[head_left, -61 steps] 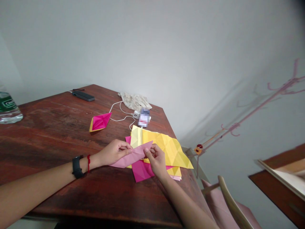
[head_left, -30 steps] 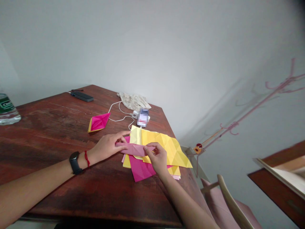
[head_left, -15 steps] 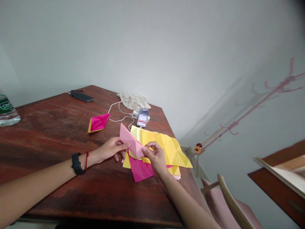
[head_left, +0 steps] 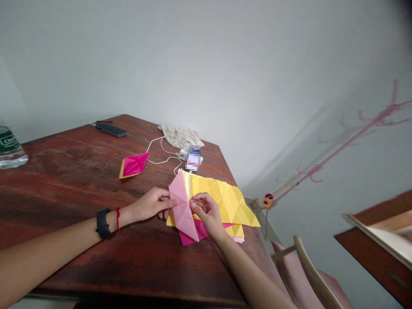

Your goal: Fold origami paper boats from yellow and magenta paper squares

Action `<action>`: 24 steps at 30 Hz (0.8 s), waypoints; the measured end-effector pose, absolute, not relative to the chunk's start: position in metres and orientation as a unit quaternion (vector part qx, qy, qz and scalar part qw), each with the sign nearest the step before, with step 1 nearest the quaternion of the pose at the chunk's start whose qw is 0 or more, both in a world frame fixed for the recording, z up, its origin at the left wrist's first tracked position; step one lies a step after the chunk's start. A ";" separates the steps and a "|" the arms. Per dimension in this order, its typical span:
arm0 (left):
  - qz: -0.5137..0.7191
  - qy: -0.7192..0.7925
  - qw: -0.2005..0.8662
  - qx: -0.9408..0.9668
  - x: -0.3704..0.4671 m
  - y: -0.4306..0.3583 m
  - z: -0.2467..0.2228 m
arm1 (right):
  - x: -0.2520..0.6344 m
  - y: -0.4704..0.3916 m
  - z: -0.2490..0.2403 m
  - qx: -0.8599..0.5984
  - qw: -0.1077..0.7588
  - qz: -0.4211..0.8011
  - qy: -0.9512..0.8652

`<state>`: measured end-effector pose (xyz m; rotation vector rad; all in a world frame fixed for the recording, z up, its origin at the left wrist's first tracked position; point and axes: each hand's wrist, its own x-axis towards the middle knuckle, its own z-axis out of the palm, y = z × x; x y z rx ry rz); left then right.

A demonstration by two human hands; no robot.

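A folded light-pink paper (head_left: 183,216) is held up between my two hands, over a pile of coloured sheets. My left hand (head_left: 157,203) grips its left edge, thumb on the front and fingers behind. At its right edge, near the middle, my right hand (head_left: 205,210) pinches the paper between thumb and fingertips. Creased yellow paper (head_left: 225,199) lies just right of it, and a magenta sheet (head_left: 186,238) shows below. A folded magenta and yellow piece (head_left: 135,165) rests apart on the wooden table (head_left: 80,193), farther left.
Behind the papers are a phone (head_left: 193,159), white cables (head_left: 164,161) and a crumpled cloth (head_left: 180,136). A dark device (head_left: 110,129) and a water bottle (head_left: 11,148) stand to the left. A pink chair (head_left: 299,279) is beside the table's right edge.
The pink paper has turned so its long side runs more upright, with its lower tip now over the magenta sheet. My right hand has shifted its hold to the paper's right edge.
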<state>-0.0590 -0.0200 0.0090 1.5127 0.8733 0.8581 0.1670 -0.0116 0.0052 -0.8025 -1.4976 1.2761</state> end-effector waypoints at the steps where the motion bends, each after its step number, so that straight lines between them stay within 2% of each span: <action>1: 0.363 0.372 0.561 0.644 -0.059 -0.020 0.009 | 0.168 -0.011 0.005 -0.327 0.485 0.514 -0.628; 5: 0.360 0.375 0.551 0.653 -0.059 -0.018 0.007 | 0.171 -0.010 0.005 -0.317 0.444 0.472 -0.693; 12: 0.348 0.372 0.540 0.670 -0.056 -0.024 0.012 | 0.170 -0.008 -0.001 -0.315 0.373 0.472 -0.734; 21: 0.332 0.369 0.477 0.726 -0.052 -0.033 0.018 | 0.166 -0.015 -0.005 -0.342 0.393 0.457 -0.721; 24: 0.330 0.380 0.443 0.742 -0.053 -0.032 0.018 | 0.165 -0.015 -0.005 -0.342 0.376 0.456 -0.731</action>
